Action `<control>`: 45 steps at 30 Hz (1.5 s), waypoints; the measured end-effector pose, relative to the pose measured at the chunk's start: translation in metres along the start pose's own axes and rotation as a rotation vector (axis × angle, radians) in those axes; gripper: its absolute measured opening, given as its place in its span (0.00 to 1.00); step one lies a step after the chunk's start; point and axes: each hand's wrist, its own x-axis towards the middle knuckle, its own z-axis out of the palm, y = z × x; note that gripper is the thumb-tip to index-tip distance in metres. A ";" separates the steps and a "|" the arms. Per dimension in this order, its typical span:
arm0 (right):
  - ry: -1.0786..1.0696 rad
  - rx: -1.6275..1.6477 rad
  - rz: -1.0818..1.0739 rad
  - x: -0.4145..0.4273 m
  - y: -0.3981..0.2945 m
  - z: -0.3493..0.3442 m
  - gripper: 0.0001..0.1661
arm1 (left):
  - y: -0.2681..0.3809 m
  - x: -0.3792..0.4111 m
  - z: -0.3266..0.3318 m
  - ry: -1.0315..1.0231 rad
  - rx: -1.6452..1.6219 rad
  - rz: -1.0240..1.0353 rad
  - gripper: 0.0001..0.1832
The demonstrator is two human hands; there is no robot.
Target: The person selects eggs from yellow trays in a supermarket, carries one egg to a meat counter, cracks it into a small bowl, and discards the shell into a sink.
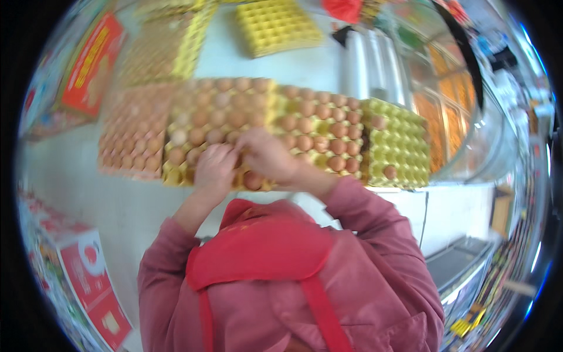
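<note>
Side by side over the eggs of a yellow egg tray (173, 176) are both of my hands. My left hand (216, 167) rests low on the tray, fingers bent downward; my right hand (267, 156) reaches in beside it, its fingertips close to the left ones. Blur and the fingers hide whether either one grips an egg. A brown egg (253, 180) lies below my right hand. To the right, another yellow tray (323, 127) carries brown eggs with some cups bare, and beyond it a green-yellow tray (396, 145) holds only a few eggs.
A pink tray of eggs (132, 152) adjoins on the left, with more egg trays (149, 53) behind. Farther back lie an eggless yellow tray stack (279, 26) and clear plastic rolls (374, 61). A curved transparent case (488, 136) stands at right, a red box (92, 66) at left.
</note>
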 end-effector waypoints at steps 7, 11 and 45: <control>0.131 -0.111 -0.330 -0.014 0.012 0.017 0.17 | 0.002 0.005 0.000 0.002 0.056 -0.030 0.22; 0.135 -0.087 -0.314 -0.024 0.011 0.017 0.24 | -0.001 0.005 0.000 0.001 0.002 -0.024 0.20; -0.131 -0.846 0.641 -0.262 0.042 -0.262 0.16 | 0.206 0.244 0.156 -0.384 -0.351 0.314 0.30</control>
